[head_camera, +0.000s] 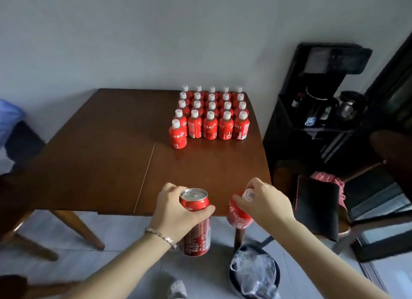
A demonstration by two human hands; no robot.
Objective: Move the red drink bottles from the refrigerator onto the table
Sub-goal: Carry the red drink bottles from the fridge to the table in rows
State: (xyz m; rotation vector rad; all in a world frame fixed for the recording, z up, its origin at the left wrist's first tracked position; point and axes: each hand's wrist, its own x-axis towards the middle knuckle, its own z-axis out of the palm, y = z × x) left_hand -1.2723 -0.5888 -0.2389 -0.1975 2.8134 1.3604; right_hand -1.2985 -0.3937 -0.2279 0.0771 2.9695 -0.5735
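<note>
Several red drink bottles (210, 115) with white caps stand in tight rows at the far right of the brown wooden table (100, 156); one bottle (177, 134) stands alone in front at the left. My left hand (176, 212) grips a red soda can (197, 223) near its top, in the air just before the table's near edge. My right hand (265, 201) holds a red white-capped bottle (239, 212) by its neck, tilted, at the same edge.
A bin lined with a plastic bag (254, 274) sits on the tiled floor below my right hand. A chair with a dark cushion (317, 207) stands right of the table. A black stand with kettles (321, 107) is against the wall.
</note>
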